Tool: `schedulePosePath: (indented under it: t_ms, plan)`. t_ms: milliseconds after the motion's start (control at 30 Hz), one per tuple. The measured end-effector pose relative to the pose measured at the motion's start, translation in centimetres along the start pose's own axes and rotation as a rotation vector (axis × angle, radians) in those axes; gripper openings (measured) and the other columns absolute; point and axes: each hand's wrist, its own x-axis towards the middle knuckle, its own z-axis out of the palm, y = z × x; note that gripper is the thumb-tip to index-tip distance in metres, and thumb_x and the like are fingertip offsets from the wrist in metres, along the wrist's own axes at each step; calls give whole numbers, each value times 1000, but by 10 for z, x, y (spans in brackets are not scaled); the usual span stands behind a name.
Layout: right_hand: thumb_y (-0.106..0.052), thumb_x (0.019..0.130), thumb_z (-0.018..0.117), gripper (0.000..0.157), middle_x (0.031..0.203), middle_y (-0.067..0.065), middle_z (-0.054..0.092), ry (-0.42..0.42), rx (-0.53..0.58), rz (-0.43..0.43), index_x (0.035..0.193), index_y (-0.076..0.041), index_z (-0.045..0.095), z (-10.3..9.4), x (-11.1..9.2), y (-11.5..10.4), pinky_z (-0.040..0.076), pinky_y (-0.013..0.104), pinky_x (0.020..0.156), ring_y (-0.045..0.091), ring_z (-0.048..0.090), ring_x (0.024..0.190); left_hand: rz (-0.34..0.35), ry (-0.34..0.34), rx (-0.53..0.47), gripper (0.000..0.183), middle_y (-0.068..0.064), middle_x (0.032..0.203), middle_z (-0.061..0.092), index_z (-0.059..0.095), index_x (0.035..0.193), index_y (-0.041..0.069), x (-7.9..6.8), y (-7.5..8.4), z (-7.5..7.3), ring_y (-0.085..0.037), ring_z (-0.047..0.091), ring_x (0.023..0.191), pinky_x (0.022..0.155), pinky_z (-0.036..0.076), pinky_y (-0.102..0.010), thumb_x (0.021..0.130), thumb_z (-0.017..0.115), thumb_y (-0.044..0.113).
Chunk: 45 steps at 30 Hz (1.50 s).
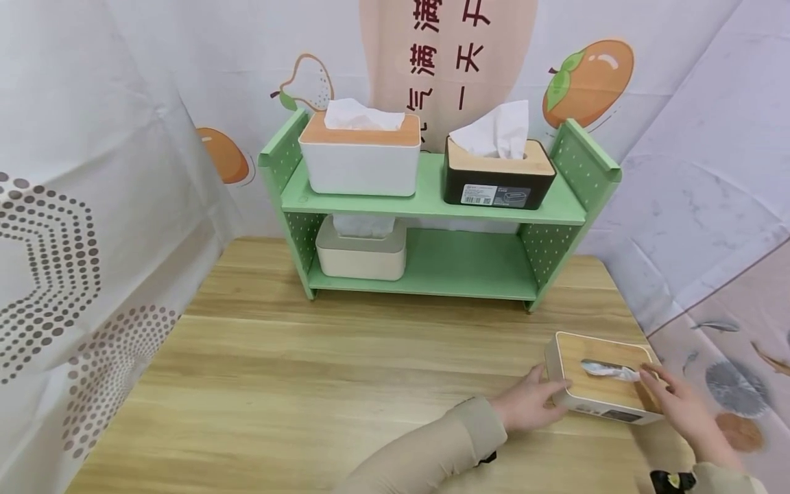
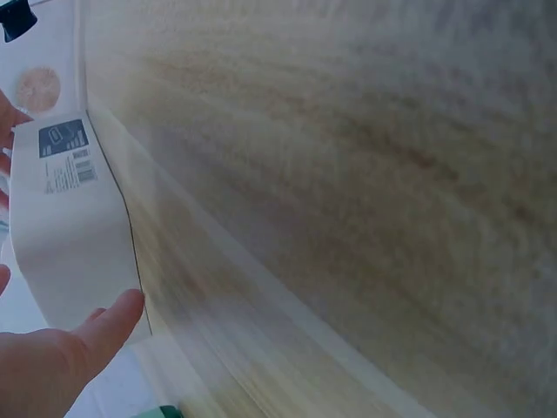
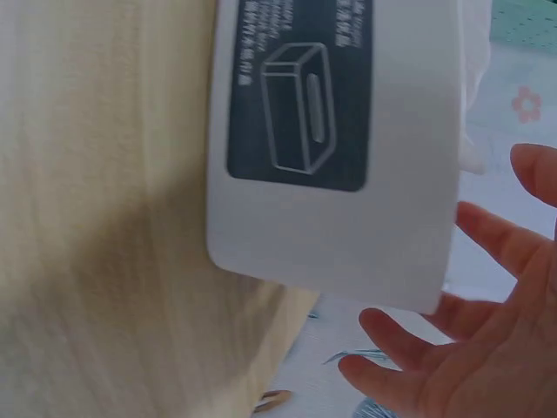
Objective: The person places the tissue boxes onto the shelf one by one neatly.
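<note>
A white tissue box point(image 1: 564, 343) with a wooden lid and a tissue in its slot lies at the table's right side. My left hand point(image 1: 531, 406) is at its left end, fingers spread, thumb over the front left corner. In the left wrist view a straight digit of the left hand point(image 2: 65, 357) touches the white box point(image 2: 78, 239) near its bottom edge. At the other end is my right hand point(image 1: 681, 412), fingers extended by the lid and the right edge. The right wrist view shows the right hand point(image 3: 487, 322) with spread fingers beside the labelled box side point(image 3: 331, 231).
A green two-tier shelf point(image 1: 395, 204) stands at the back. On its top tier are a white tissue box point(image 1: 364, 165) and a black one point(image 1: 453, 180); a cream tissue box point(image 1: 361, 264) sits on the lower tier at left. Patterned cloth point(image 1: 123, 137) hangs around the wooden table point(image 1: 278, 384).
</note>
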Motion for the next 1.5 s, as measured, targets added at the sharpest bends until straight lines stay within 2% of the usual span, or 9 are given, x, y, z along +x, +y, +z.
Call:
schedulePosePath:
  t_ms: [433, 533, 667, 767, 833, 967, 1100, 1233, 1500]
  plan:
    - [-41, 101, 28, 67, 144, 39, 0, -71, 198, 88, 147, 2, 3, 8, -6, 6, 10, 71, 100, 60, -2, 130, 36, -52, 140, 56, -1, 155, 15, 24, 146, 32, 6, 10, 12, -11, 17, 143, 105, 35, -22, 96, 47, 36]
    - [-42, 100, 30, 64, 153, 12, -6, -68, 223, 109, 150, -13, 2, 9, -9, 14, 36, 43, 103, 8, 23, 139, 27, -19, 156, 55, -3, 155, 19, 26, 146, 30, 6, 14, 14, -12, 22, 141, 101, 39, -20, 96, 47, 35]
    - [-38, 100, 35, 57, 128, -37, 11, -46, 288, 97, 149, -31, 7, 13, -13, 25, 42, 9, 66, -31, 34, 88, 24, 4, 169, 55, -7, 154, 20, 27, 146, 29, 5, 16, 17, -14, 36, 135, 88, 45, -15, 95, 49, 33]
    - [-33, 100, 38, 56, 105, -48, 26, -12, 353, 62, 149, -34, 11, 17, -14, 26, 45, 11, 65, -29, 39, 86, 42, 9, 198, 56, -11, 154, 21, 27, 146, 27, 6, 16, 17, -10, 53, 119, 76, 46, -9, 95, 49, 32]
    - [-32, 99, 41, 56, 96, -52, 29, 24, 349, 46, 148, -34, 15, 19, -14, 26, 45, 11, 64, -29, 38, 85, 48, 10, 212, 56, -13, 153, 21, 27, 146, 27, 7, 16, 16, 0, 63, 89, 60, 43, -7, 96, 49, 31]
    - [-33, 98, 45, 56, 95, -53, 29, 74, 296, 42, 148, -29, 21, 21, -17, 24, 45, 10, 63, -30, 39, 83, 55, 28, 251, 54, -15, 153, 21, 28, 146, 28, 6, 16, 17, 2, 36, 42, 42, 37, -11, 96, 48, 29]
    - [-37, 96, 47, 55, 95, -51, 28, 96, 236, 68, 147, -26, 27, 20, -21, 20, 44, 9, 63, -31, 36, 82, 72, 53, 291, 53, -17, 152, 24, 30, 145, 28, 3, 16, 21, 1, 30, 38, 40, 35, -10, 96, 49, 28]
    - [-37, 95, 50, 52, 95, -52, 30, 116, 247, 84, 144, -27, 35, 20, -23, 14, 45, 8, 64, -31, 36, 82, 90, 75, 258, 52, -20, 151, 23, 31, 145, 28, 2, 17, 19, -1, 44, 44, 45, 37, -9, 96, 50, 26]
    - [-22, 95, 52, 40, 103, -51, 38, 249, 341, -32, 135, -22, 50, 34, -25, 3, 42, 4, 64, -31, 41, 88, 139, 234, 246, 47, -22, 147, 32, 39, 140, 26, -4, 16, 10, -9, 67, 83, 68, 45, -6, 95, 53, 28]
